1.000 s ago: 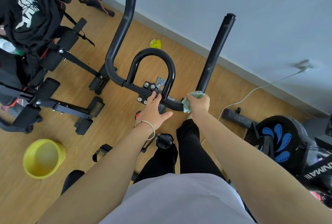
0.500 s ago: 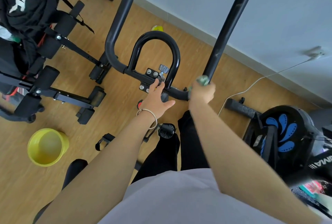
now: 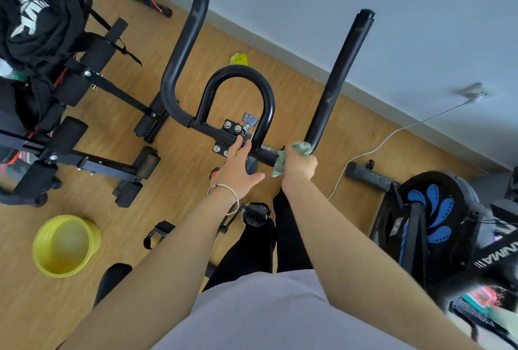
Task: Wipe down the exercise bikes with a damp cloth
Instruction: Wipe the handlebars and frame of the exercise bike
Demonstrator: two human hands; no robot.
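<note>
I look down on the black handlebar of an exercise bike, with two long prongs and a central loop. My right hand is closed around a pale green cloth, pressed onto the bar at the base of the right prong. My left hand, with a silver bangle on the wrist, rests on the bolted centre clamp, fingers over the bar and thumb spread out.
A yellow bucket stands on the wood floor at lower left. A black bench machine draped with dark clothing fills the left side. Another bike with a blue-patterned flywheel stands at right. A white cable runs to a wall socket.
My right hand with the cloth slid up to the base of the right prong and has come back down along the bar toward the centre. My left hand stayed on the clamp.
</note>
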